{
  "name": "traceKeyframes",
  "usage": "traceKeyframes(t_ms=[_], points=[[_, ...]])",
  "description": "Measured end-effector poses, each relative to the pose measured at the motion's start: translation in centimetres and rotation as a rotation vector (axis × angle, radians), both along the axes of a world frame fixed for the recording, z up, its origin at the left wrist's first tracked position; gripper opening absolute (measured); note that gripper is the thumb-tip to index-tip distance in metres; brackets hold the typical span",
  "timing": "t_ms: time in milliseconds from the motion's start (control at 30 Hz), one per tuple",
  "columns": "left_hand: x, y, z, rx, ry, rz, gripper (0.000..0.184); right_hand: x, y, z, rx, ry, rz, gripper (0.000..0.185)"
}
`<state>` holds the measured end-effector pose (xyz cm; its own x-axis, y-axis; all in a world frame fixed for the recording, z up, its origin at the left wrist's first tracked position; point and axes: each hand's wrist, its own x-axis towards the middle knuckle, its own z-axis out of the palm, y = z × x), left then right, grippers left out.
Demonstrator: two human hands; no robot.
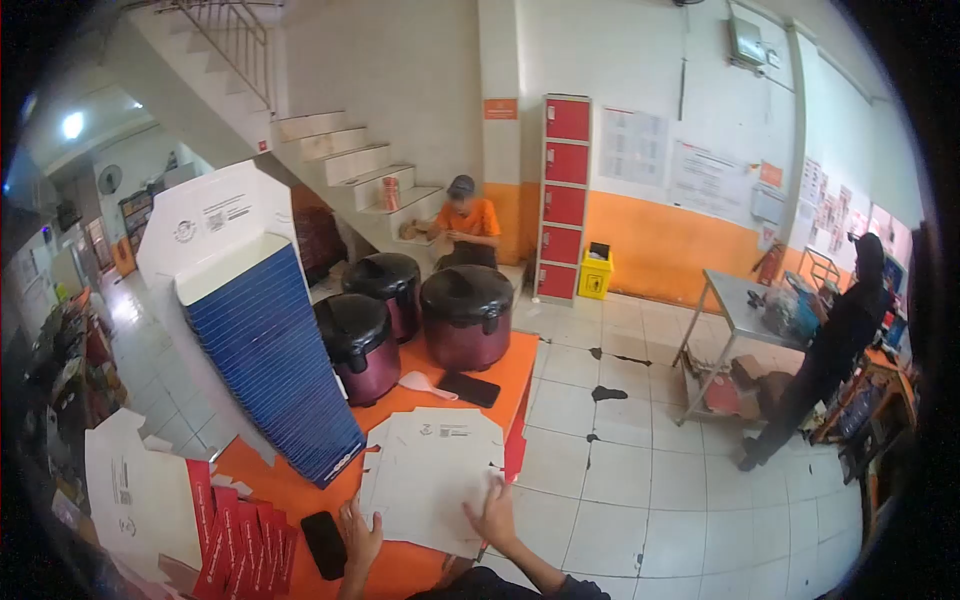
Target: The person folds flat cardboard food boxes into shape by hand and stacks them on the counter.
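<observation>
A flat white cardboard box blank (pixel 430 475) with small black print near its far edge lies in front of me on the orange table (pixel 400 573). My left hand (pixel 360 537) is at its near left edge, fingers stretched and thumb apart. At the right edge is my right hand (pixel 492 515), fingers spread and thumb pointing inward over the cardboard. Beside my left hand rests a black phone (pixel 324 545). Another dark phone (pixel 469 389) and a pale pink rice paddle (pixel 428 385) lie beyond the blank.
A tall stack of blue folded cartons (pixel 275 360) leans at left, near red cartons (pixel 240 545). Several rice cookers (pixel 466 318) stand at the table's far end. A person in orange (pixel 467 220) sits by the stairs; another person (pixel 835 340) stands at a metal table (pixel 745 310).
</observation>
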<state>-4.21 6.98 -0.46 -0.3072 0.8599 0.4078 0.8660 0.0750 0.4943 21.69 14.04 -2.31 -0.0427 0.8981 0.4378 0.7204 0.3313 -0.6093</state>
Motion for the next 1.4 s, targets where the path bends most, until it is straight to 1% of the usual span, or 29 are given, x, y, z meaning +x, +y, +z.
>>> traceKeyframes(t_ms=[33, 100, 133, 233, 300, 333, 367, 400, 433, 467, 533, 567, 633, 667, 767, 833, 933, 967, 1033, 1100, 1133, 1233, 1267, 1367, 1400], points=[[-0.7, 1.0, -1.8, -0.069, 0.056, 0.087, 0.051, 0.6, 0.8, -1.0, -0.027, 0.098, -0.097, 0.085], [-2.2, 3.7, -5.4, -0.002, 0.219, 0.179, 0.052, 1.5, 2.7, -4.3, -0.071, 0.294, -0.289, 0.087], [-2.5, 4.7, -6.2, 0.036, 0.296, 0.226, 0.052, 1.5, 3.8, -8.2, 0.009, 0.177, -0.371, 0.085], [-1.8, 6.3, -3.4, -0.278, 0.121, 0.129, 0.055, 1.8, 2.7, -7.4, -0.670, 0.840, 0.067, 0.080], [-2.7, 7.5, -4.5, -0.248, -0.017, 0.095, 0.055, 0.0, 2.3, -9.7, -0.452, 0.702, 0.073, 0.075], [-3.3, 7.9, -5.4, -0.239, -0.086, 0.078, 0.054, -0.4, 2.2, -10.2, -0.404, 0.657, 0.073, 0.073], [-3.8, 8.1, -6.4, -0.222, -0.078, 0.070, 0.054, -0.8, 2.2, -10.8, -0.356, 0.613, 0.071, 0.071], [-4.4, 8.1, -7.5, -0.208, -0.069, 0.061, 0.053, -1.0, 1.7, -9.1, -0.366, 0.599, 0.068, 0.070], [-5.1, 8.2, -8.6, -0.197, -0.059, 0.052, 0.052, -0.8, 0.9, -7.3, -0.465, 0.681, 0.066, 0.067], [-5.6, 8.2, -9.3, -0.197, -0.121, 0.011, 0.051, -0.6, -0.4, -3.3, -0.563, 0.763, 0.055, 0.065], [-6.7, 8.5, -10.2, -0.193, -0.241, -0.062, 0.048, -0.5, 0.0, -5.0, -0.325, 0.550, 0.038, 0.063], [-6.6, 8.3, -9.8, -0.181, -0.255, -0.069, 0.046, -0.6, 0.1, -5.6, -0.209, 0.441, 0.033, 0.062], [-5.7, 7.8, -7.8, -0.152, -0.285, -0.081, 0.042, -1.0, -0.2, -4.6, -0.198, 0.442, 0.006, 0.060], [-5.8, 8.0, -7.6, -0.156, -0.293, -0.088, 0.040, -1.1, -0.3, -3.8, -0.192, 0.441, -0.007, 0.058], [-5.9, 7.8, -6.3, -0.175, -0.347, -0.101, 0.033, -1.0, -1.1, -0.9, -0.352, 0.697, -0.068, 0.053], [-5.9, 7.3, -4.3, -0.198, -0.418, -0.112, 0.030, -0.5, -1.2, -1.2, -0.256, 0.766, 0.003, 0.050], [-7.8, 7.4, -6.4, -0.276, -0.831, -0.267, 0.028, 0.6, -2.2, -1.1, -0.135, 0.852, 0.138, 0.046], [-7.5, 6.9, -5.4, -0.265, -0.895, -0.305, 0.033, 1.0, -2.7, -0.8, -0.097, 0.876, 0.189, 0.046], [-5.6, 5.1, -1.0, -0.234, -1.019, -0.390, 0.043, 2.1, -3.7, -0.3, -0.085, 0.863, 0.260, 0.047], [-3.5, 3.5, 2.7, -0.082, -1.056, -0.485, 0.056, 2.4, -4.3, 0.7, -0.054, 0.838, 0.285, 0.049], [-3.0, 3.2, 3.8, -0.007, -1.075, -0.529, 0.063, 2.6, -4.5, 1.4, -0.033, 0.821, 0.274, 0.051], [-3.8, 3.3, 5.1, 0.048, -1.066, -0.571, 0.075, 3.0, -4.1, 3.8, 0.049, 0.743, 0.270, 0.055], [-3.1, 2.7, 7.4, 0.038, -1.058, -0.559, 0.072, 3.1, -3.8, 4.7, 0.078, 0.714, 0.276, 0.056], [-3.6, 2.9, 7.2, 0.115, -1.031, -0.562, 0.068, 3.1, -2.5, 6.3, 0.120, 0.789, 0.353, 0.065], [-4.3, 3.1, 6.2, 0.090, -1.063, -0.565, 0.067, 3.2, -2.6, 7.1, 0.018, 0.873, 0.377, 0.082]])
